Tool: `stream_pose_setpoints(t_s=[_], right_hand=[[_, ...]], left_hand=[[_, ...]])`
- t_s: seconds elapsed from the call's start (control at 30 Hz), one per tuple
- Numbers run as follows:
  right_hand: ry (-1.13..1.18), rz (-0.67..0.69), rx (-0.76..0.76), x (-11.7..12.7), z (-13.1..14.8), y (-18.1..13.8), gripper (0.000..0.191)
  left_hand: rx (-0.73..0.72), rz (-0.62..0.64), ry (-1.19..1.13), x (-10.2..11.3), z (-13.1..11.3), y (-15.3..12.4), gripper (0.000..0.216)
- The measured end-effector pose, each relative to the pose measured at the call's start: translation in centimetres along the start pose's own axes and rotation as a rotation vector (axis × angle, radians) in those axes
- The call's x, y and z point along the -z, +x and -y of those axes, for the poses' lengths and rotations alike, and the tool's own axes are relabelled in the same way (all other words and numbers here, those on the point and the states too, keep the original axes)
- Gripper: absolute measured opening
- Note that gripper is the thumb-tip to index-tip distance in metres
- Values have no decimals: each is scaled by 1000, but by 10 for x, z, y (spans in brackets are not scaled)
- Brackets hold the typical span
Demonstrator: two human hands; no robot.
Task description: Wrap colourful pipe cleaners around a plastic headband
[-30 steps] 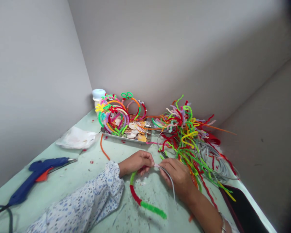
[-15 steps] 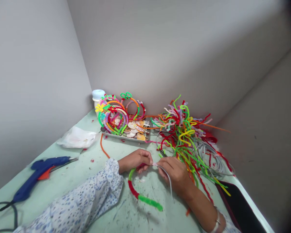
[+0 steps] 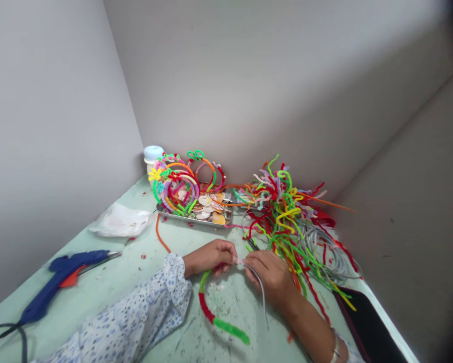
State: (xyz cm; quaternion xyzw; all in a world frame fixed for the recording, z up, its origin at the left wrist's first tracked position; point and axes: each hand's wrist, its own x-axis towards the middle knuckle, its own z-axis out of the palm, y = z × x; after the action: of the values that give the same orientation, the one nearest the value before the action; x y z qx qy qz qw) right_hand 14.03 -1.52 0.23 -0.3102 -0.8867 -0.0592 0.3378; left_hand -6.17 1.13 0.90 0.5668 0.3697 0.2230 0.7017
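My left hand (image 3: pixel 213 256) is closed, its thumb and fingers pinching a grey wire headband (image 3: pixel 207 306) wrapped in fuzzy pipe cleaner. Green and red sections of the band curve down below that hand to a green end over the table. Between my fingertips shows a short bit of pale pink pipe cleaner (image 3: pixel 239 261). Close beside it, my right hand (image 3: pixel 270 275) is closed too, fingers pinching at the pink bit. From there the bare grey wire (image 3: pixel 263 297) bends downward. My right fingertips are partly hidden behind the back of the hand.
Finished pipe-cleaner headbands (image 3: pixel 181 189) lean on a metal tray (image 3: pixel 196 221) of flat decorated pieces. A tangled pile of pipe cleaners (image 3: pixel 287 212) and coiled grey wire (image 3: pixel 334 259) lie right. Left are a blue glue gun (image 3: pixel 56 282) and plastic bag (image 3: pixel 120 220); a black flat object (image 3: pixel 366 322) lies right.
The whole scene sits slightly lower in view. The headband's green end has dipped a little and shifted left. Both hands keep their pinch at nearly the same place.
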Motion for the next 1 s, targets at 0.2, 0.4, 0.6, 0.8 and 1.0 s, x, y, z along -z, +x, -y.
stream_pose_setpoints(t_s=[0.2, 0.4, 0.6, 0.8, 1.0], right_hand=[[15, 2, -31, -2, -2, -2, 13], [-12, 32, -12, -1, 0, -1, 15], [-12, 37, 43, 0, 2, 0, 14], [-23, 57, 63, 0, 1, -2, 15], [-17, 12, -8, 0, -1, 1, 16]], left_hand=[[-35, -40, 85, -6, -2, -2, 29], [22, -23, 63, -5, -3, -1, 26], [39, 31, 59, -2, -5, -1, 23], [62, 32, 59, -2, -8, -2, 25], [33, 7, -4, -2, -7, -2, 25]])
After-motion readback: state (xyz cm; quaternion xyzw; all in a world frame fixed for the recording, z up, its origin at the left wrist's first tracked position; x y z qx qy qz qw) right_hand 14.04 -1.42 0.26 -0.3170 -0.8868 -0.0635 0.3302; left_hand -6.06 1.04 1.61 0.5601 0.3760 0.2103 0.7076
